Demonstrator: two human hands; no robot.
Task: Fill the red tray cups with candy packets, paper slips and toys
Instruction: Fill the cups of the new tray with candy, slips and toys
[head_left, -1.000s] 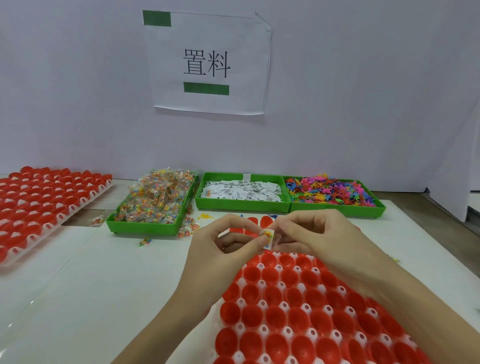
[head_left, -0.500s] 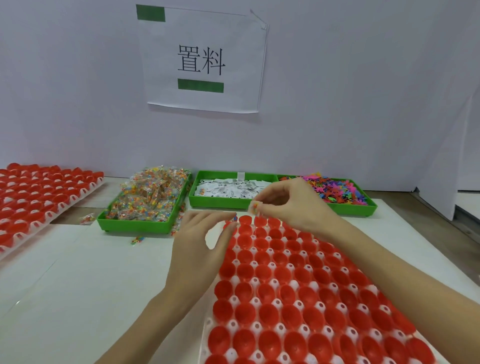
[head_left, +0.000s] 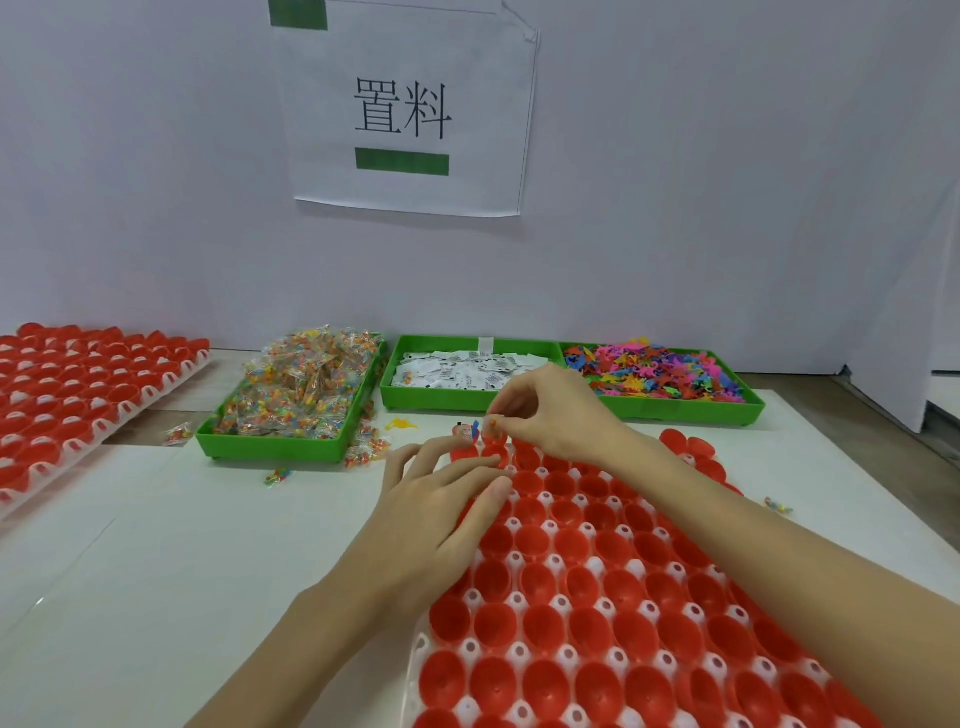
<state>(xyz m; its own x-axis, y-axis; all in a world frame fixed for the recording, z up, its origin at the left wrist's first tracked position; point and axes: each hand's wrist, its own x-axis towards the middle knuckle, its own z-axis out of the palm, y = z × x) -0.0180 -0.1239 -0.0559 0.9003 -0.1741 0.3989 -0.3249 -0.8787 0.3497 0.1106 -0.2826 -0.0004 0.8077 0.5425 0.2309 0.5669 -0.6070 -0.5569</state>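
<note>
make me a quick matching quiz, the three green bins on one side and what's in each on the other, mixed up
Column one:
1. left green bin
2. middle green bin
3. right green bin

Column two:
a. white paper slips
b. colourful plastic toys
c. candy packets

Pairs: 1-c, 2-a, 3-b

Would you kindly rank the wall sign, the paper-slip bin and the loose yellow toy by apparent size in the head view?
1. wall sign
2. paper-slip bin, though it sits nearer the camera, so the true order is unsure
3. yellow toy
</note>
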